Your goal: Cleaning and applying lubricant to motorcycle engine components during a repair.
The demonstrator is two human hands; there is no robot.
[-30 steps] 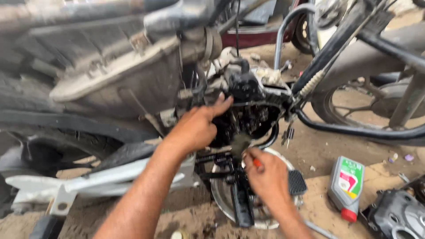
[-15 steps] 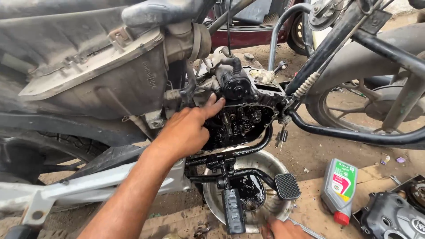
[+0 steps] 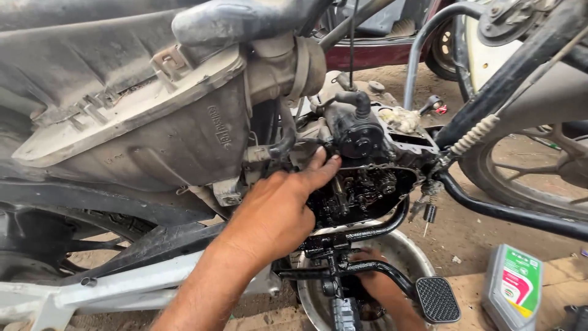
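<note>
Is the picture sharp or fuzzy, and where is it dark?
Head view: mostly sharp daylight; the left hand on the opened engine is clear; the right hand in the metal pan sits in shadow; the ground by the oil bottle is sunlit; edges bend slightly.

Open engine was oily black. Air-box housing dusty grey. Frame tubes black. Basin silver metal. Oil bottle grey, green-white-red label. Footrest pad black, cross-hatched. Ground brown dirt.
</note>
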